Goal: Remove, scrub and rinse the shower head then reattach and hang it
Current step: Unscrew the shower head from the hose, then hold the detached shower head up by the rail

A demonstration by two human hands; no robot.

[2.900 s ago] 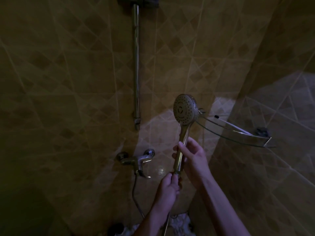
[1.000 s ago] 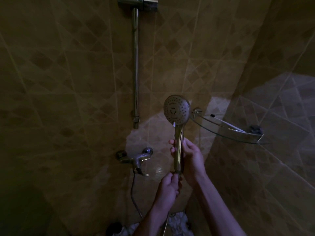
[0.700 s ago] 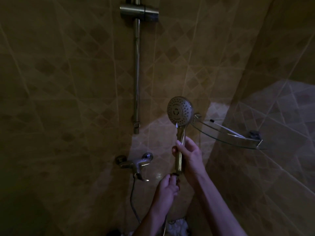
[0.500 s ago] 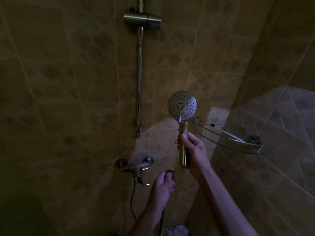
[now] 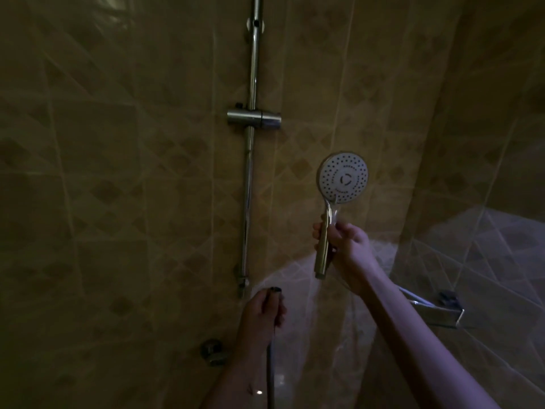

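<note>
- Right hand (image 5: 343,243) has its fingers wrapped round the handle of the shower head (image 5: 342,178), holding it upright with the spray face turned toward the camera. The handle's bottom end hangs free, nothing screwed onto it.
- Left hand (image 5: 261,312) is lower down and to the left, fingers curled round the end of the hose (image 5: 270,367); the dark hose fitting pokes out above the fist, and the hose drops straight down from there.
- Head and hose end are clearly apart.
- On the tiled wall there's the slide rail (image 5: 250,160) with its empty holder bracket (image 5: 254,118), up and left of the shower head.
- Glass corner shelf (image 5: 433,312) sits at the right, behind the right forearm.
- Pretty dark in here overall.
</note>
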